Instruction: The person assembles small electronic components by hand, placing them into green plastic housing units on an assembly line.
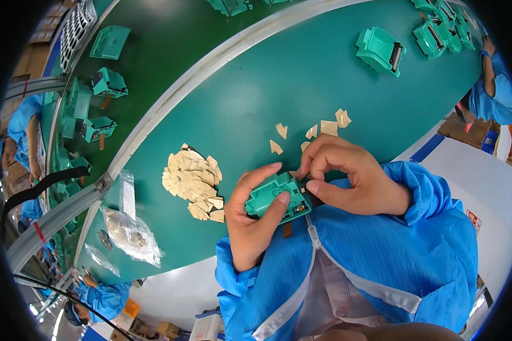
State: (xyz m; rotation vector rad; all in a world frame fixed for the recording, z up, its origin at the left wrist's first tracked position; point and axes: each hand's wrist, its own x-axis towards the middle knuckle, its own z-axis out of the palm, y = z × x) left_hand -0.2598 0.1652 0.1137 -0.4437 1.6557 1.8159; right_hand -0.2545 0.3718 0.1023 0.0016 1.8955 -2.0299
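Note:
My left hand (255,219) is wrapped round a green plastic housing (266,196), with its thumb across the top and its fingers along the far side. A short brown strip (288,229) hangs from the housing's near edge. At the housing's right end, my right hand (352,179) is closed in a pinch; whatever small piece sits between its fingertips cannot be made out. Just beyond that hand lie several loose tan paper-like pieces (329,128). A heap of similar tan pieces (192,176) rests on the green table to the left of my left hand.
Clear plastic bags (132,236) with small parts lie at the left. A metal rail (170,94) divides the table from a green belt (148,45) carrying more housings. Another green housing (380,51) sits far right. Co-workers in blue (498,91) are at both sides.

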